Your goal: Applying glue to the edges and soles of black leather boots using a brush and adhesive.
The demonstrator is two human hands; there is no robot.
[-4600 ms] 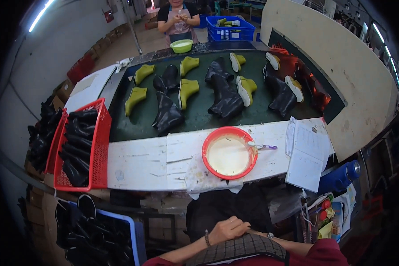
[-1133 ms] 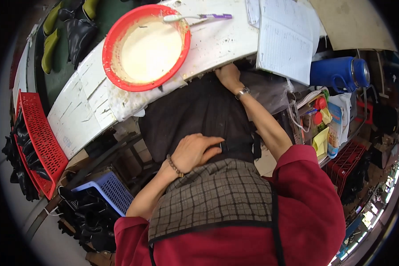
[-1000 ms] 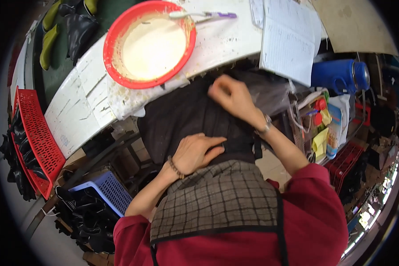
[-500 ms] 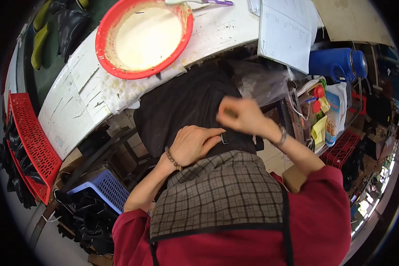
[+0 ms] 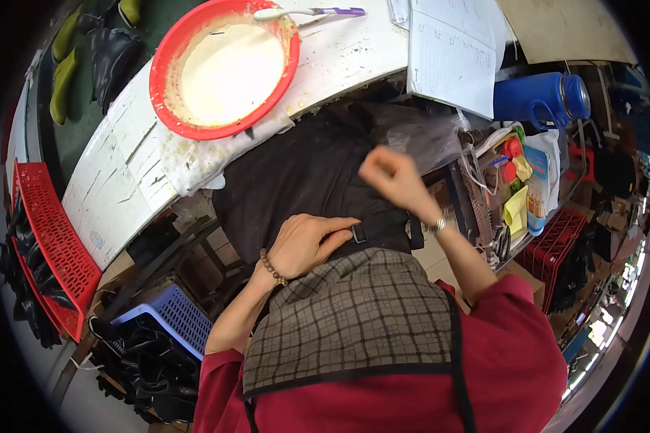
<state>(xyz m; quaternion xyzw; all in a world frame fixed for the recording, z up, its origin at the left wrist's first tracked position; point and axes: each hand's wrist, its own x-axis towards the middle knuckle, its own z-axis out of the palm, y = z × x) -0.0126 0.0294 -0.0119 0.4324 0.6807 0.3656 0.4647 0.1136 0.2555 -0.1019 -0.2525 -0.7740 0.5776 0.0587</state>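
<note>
My left hand (image 5: 300, 245), wearing a beaded bracelet, rests at the waist. Its thumb and forefinger pinch the edge of a small black buckle (image 5: 359, 232) on the dark belt. Raised above and to the right of the buckle is my right hand (image 5: 397, 180), with a metal band at its wrist. The fingers there are curled together and a little blurred; whatever is between them cannot be made out. Black cloth (image 5: 289, 173) covers my lap, and a checked grey apron bib (image 5: 354, 310) folds down below the buckle.
A red basin (image 5: 162, 101) of cream-coloured paste stands on the white bench, a purple-handled brush (image 5: 318, 11) across its rim. Lined paper (image 5: 451, 58) and a blue flask (image 5: 538, 97) lie to the right. Red (image 5: 65, 245) and blue baskets (image 5: 177, 317) with black shoe parts sit at left.
My right hand has risen slightly, with its fingers still curled. My left hand stays at the buckle. The whole view has shifted a little.
</note>
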